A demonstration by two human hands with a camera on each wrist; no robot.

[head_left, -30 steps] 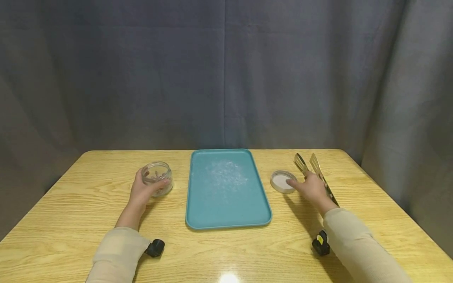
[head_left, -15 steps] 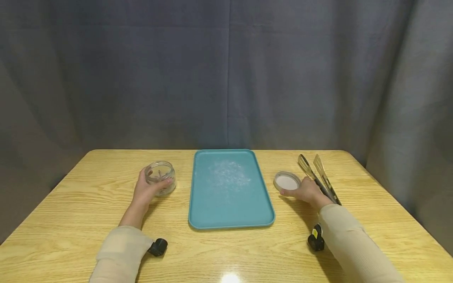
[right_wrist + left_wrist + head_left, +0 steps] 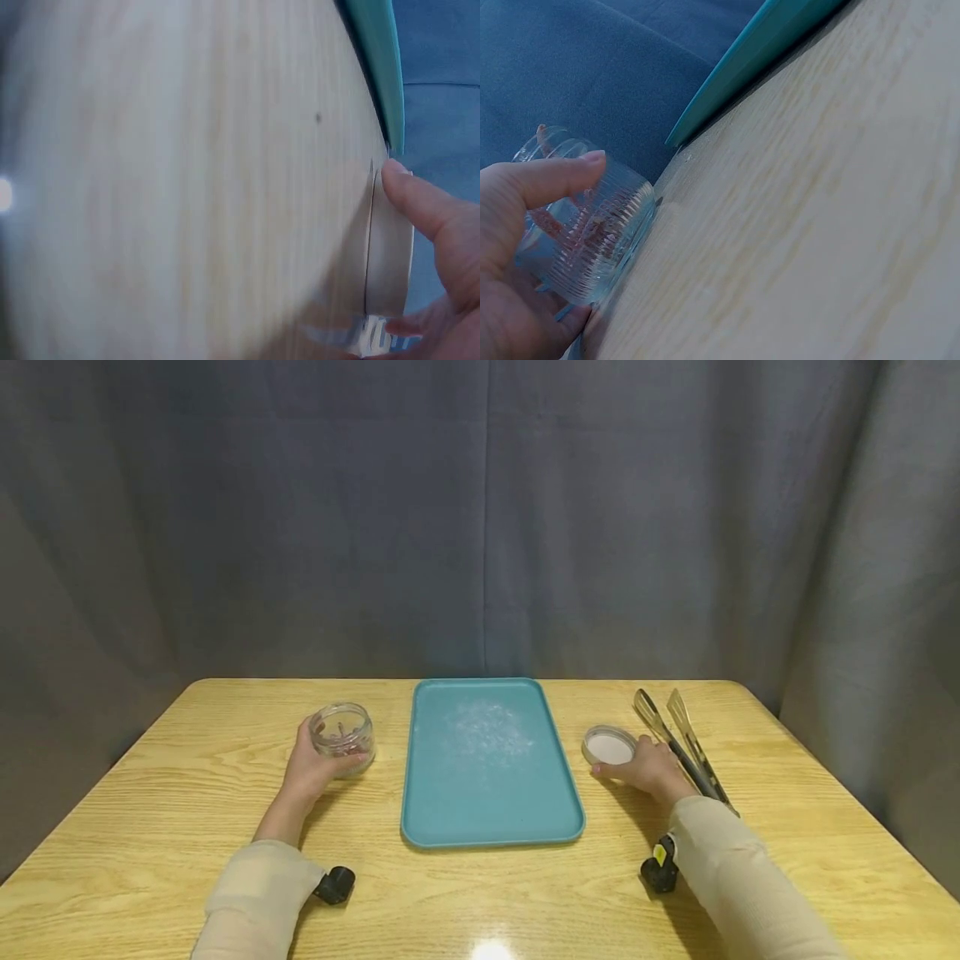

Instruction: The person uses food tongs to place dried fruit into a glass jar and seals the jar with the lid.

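Observation:
My left hand [image 3: 313, 768] grips an open glass jar [image 3: 354, 745] at the left of the table, thumb across its near side. In the left wrist view the jar [image 3: 604, 240] has ribbed clear walls and small reddish pieces inside. To the right of the tray, my right hand [image 3: 651, 768] holds a round lid [image 3: 609, 747] by its edge, its pale inside facing up. In the right wrist view the thumb presses the lid's rim [image 3: 390, 247] and the other fingers reach its far side. Metal tongs [image 3: 678, 739] with slotted ends and dark handles lie beside that hand.
A teal tray [image 3: 491, 814] with whitish marks lies mid-table between the hands. The wooden table [image 3: 420, 893] ends at a grey curtain [image 3: 337, 527] behind. Black wrist cameras [image 3: 335, 885] sit under both cuffs.
My right hand has slid its thumb from over the lid to the lid's near edge and now holds it. The left hand keeps its grip on the jar. The whole view has shifted slightly.

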